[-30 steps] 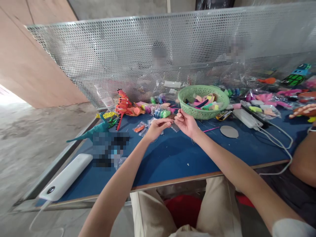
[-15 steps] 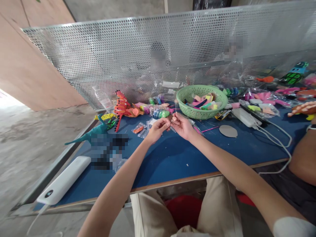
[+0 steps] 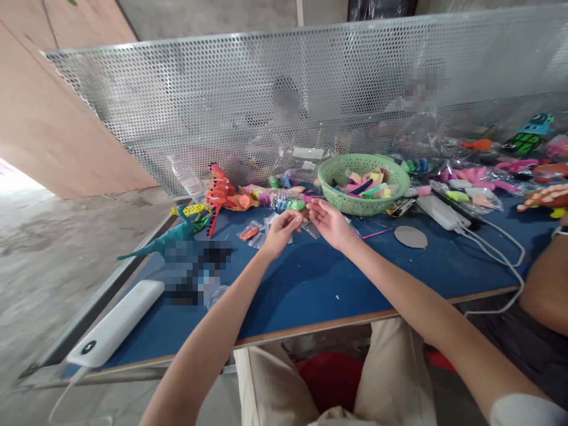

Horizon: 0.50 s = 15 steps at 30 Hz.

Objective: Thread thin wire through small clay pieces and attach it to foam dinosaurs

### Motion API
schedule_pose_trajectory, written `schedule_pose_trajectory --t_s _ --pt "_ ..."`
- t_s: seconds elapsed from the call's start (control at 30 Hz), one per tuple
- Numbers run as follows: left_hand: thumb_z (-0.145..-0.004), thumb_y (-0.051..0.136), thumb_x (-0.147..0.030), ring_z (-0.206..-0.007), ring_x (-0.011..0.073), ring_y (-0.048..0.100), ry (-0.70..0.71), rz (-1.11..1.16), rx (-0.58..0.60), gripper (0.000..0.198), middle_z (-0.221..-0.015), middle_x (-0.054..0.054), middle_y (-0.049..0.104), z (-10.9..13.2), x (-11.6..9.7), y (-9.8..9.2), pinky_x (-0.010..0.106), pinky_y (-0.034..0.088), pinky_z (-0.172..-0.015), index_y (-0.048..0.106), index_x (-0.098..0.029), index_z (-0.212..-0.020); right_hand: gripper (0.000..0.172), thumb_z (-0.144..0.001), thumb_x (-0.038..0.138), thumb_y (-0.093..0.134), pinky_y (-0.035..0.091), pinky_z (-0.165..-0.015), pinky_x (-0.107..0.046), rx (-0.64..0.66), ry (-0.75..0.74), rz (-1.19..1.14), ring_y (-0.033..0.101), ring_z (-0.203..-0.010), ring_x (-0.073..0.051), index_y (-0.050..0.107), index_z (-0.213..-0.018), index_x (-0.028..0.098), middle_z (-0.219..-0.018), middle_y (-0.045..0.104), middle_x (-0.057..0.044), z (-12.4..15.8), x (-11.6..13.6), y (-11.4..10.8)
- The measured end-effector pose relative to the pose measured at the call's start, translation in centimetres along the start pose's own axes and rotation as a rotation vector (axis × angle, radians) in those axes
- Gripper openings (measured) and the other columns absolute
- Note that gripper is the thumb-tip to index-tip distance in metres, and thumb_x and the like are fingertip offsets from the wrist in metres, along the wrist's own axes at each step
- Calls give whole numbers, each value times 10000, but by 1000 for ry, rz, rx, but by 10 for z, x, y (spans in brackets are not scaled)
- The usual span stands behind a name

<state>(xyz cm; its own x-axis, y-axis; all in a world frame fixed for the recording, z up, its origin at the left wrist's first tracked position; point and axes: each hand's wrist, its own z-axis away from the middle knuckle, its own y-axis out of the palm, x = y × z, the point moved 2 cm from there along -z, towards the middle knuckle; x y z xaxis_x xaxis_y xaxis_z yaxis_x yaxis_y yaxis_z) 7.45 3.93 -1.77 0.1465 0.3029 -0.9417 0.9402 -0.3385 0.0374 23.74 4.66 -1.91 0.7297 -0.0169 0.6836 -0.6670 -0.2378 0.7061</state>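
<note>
1. Hands: both raised over the near-middle of the blue table [image 3: 302, 290], fingertips close together, forearms coming in from either side.
2. Left hand [image 3: 280, 233]: thumb and forefinger pinched together, apparently on the edge of a small brown piece [image 3: 306, 215]. Only a sliver of it shows; shape and material not resolved.
3. Right hand [image 3: 331, 225]: fingers loosely curled, palm turned inward, fingertips just beside the piece. Whether they touch or hold anything I can't make out.
4. Position: piece sits between the two sets of fingertips, with the green basket [image 3: 350, 204] of mixed parts beyond and to the right.
5. Risk, slip (judged): hold looks narrow and fingertip-only, so a twist or uneven pull could flick the piece loose.
6. Risk, loss: if dropped, it could disappear among the clear packet with an orange part [image 3: 249, 232] and the green-and-blue toy [image 3: 296, 205] close by; clutter would be the cause.
7. Risk, knock: right hand is near the basket; a quick outward sweep could jog it, or shift the pink stick [image 3: 377, 233] and grey oval disc [image 3: 410, 236].
</note>
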Motion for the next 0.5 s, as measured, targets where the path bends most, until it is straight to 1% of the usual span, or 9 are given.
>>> schedule_pose_trajectory --t_s 0.07,0.1,0.17,0.2,0.23,0.27,0.33,0.43,0.5 --pt "-856 741 -403 -746 102 614 4 90 -56 233 -928 20 675 -1 1 -1 235 514 -735 643 -199 -908 228 -827 362 717 533 -858 -291 -93 -137 167 647 -909 -149 657 -1006 232 -1036 700 -29 -2 2 -4" --pt "-850 747 -401 -775 109 631 7 129 -88 235 -926 18 673 -2 1 -1 247 527 -772 639 -202 -908 250 -824 367 717 528 -855 -294 -145 -230 281 640 -925 -150 646 -1029 242 -1066 686 -27 -1 4 -5" --pt "-840 756 -397 -811 122 657 17 180 -152 242 -902 13 670 -3 3 -3 271 543 -829 631 -200 -906 237 -835 367 710 515 -808 -288 -220 -438 529 616 -876 -144 627 -1024 250 -1039 662 -18 4 10 -4" --pt "-840 756 -395 -818 128 667 21 190 -183 245 -895 13 670 -4 4 -4 282 548 -846 625 -197 -903 203 -852 366 695 505 -783 -287 -217 -536 649 602 -839 -143 622 -999 246 -995 654 -16 9 14 -1" --pt "-844 752 -391 -821 132 677 23 194 -212 245 -890 13 669 -5 4 -5 293 552 -858 617 -194 -901 161 -878 366 667 496 -761 -291 -174 -614 753 588 -796 -143 621 -966 240 -938 649 -13 15 18 4" --pt "-849 746 -387 -826 138 686 23 194 -244 244 -889 13 668 -5 5 -7 304 556 -866 608 -192 -899 132 -903 362 637 488 -744 -298 -95 -676 845 577 -758 -145 624 -936 235 -877 643 -10 22 22 12" --pt "-860 732 -383 -849 148 705 14 194 -309 244 -892 13 666 -6 8 -10 323 561 -881 587 -191 -898 121 -932 333 594 483 -728 -313 144 -724 970 580 -718 -153 637 -883 231 -799 649 -9 41 28 32" --pt "-860 732 -382 -890 165 724 -28 224 -359 262 -866 7 659 -7 12 -14 343 565 -896 553 -192 -881 95 -917 260 596 492 -710 -324 463 -733 1011 593 -668 -157 677 -866 257 -739 681 0 77 36 74" --pt "-854 737 -384 -899 171 731 -52 243 -351 278 -849 4 656 -6 14 -14 354 564 -914 540 -190 -873 114 -901 215 614 509 -767 -308 741 -695 1009 636 -698 -144 700 -901 289 -776 729 18 106 40 105"
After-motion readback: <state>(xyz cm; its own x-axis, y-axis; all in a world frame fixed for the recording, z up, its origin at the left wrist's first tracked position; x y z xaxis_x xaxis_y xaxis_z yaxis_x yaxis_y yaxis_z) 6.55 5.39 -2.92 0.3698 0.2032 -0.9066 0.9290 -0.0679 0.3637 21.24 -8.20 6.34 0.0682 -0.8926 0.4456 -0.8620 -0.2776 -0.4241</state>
